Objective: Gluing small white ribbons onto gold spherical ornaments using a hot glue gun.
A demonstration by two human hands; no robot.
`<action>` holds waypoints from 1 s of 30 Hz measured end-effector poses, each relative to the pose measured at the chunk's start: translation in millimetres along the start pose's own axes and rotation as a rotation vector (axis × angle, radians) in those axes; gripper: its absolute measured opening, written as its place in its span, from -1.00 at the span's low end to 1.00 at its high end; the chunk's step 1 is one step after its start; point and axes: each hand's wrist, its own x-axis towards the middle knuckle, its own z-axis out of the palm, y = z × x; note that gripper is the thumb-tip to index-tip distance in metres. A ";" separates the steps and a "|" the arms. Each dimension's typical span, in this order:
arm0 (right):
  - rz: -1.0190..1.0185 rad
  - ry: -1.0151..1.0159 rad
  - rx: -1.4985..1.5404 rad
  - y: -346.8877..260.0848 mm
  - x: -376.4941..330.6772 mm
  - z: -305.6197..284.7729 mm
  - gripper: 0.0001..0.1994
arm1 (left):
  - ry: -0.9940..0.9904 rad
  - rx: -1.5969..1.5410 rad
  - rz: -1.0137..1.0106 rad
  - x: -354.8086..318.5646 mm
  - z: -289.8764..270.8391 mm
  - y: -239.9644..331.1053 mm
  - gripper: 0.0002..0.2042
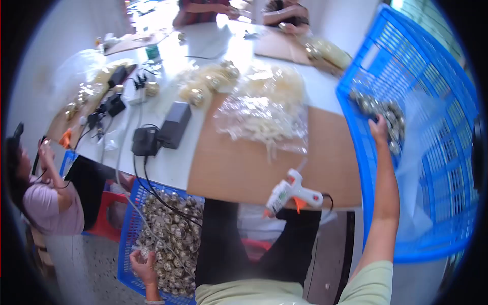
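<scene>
My right hand (pixel 380 128) reaches up into a large blue plastic crate (pixel 432 203) tilted at the right, its fingers on a pile of small silvery round ornaments (pixel 382 111) lying against clear plastic wrap. My left hand (pixel 143 267) is low at the left, resting on several similar gold and silver ornaments (pixel 173 234) that fill a blue basket (pixel 126 254) on the floor beside my knees. Whether either hand grips a piece cannot be made out.
A white glue gun (pixel 291 192) with an orange trigger lies on a brown board (pixel 239 168) at the table's near edge. Clear bags of pale pieces (pixel 267 114), black power adapters (pixel 162 133) and cables lie behind. A seated person (pixel 48 198) is at the left; others sit at the far end.
</scene>
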 end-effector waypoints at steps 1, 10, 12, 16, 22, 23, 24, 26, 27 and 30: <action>-0.033 0.015 -0.016 2.0 7.4 9.7 -0.40 | 0.048 -0.015 0.012 10.1 -19.1 -30.4 -0.41; 0.156 -0.069 -0.425 -66.7 94.0 41.3 -0.35 | 0.024 0.872 -0.217 -11.1 -36.4 -72.7 -0.04; 0.173 -0.088 -0.368 -50.7 109.3 45.2 -0.32 | 0.023 0.824 -0.251 -18.7 -15.9 -46.5 -0.09; 0.179 -0.242 -0.271 -30.4 141.7 46.2 -0.30 | -0.037 0.778 -0.140 -33.7 1.9 -52.9 -0.15; 0.161 -0.516 -0.234 -23.4 160.2 38.8 -0.24 | -0.078 0.703 -0.149 -31.6 20.6 -47.5 -0.25; 0.096 -0.573 -0.242 -31.5 155.9 41.5 -0.19 | -0.080 0.673 -0.165 -31.0 11.0 -55.3 -0.24; 0.124 -0.473 -0.236 -38.6 138.8 46.3 -0.21 | -0.082 0.643 -0.179 -32.0 0.8 -63.0 -0.23; 0.093 -0.452 -0.250 -94.0 118.9 29.4 -0.21 | -0.091 0.635 -0.206 -41.9 -10.5 -55.4 -0.23; 0.078 -0.423 -0.283 -106.5 114.4 16.0 -0.22 | -0.125 0.626 -0.223 -45.7 -9.2 -43.3 -0.24; 0.097 -0.507 -0.161 -107.0 110.1 -2.6 -0.24 | -0.089 0.459 -0.412 -67.3 15.3 36.2 -0.31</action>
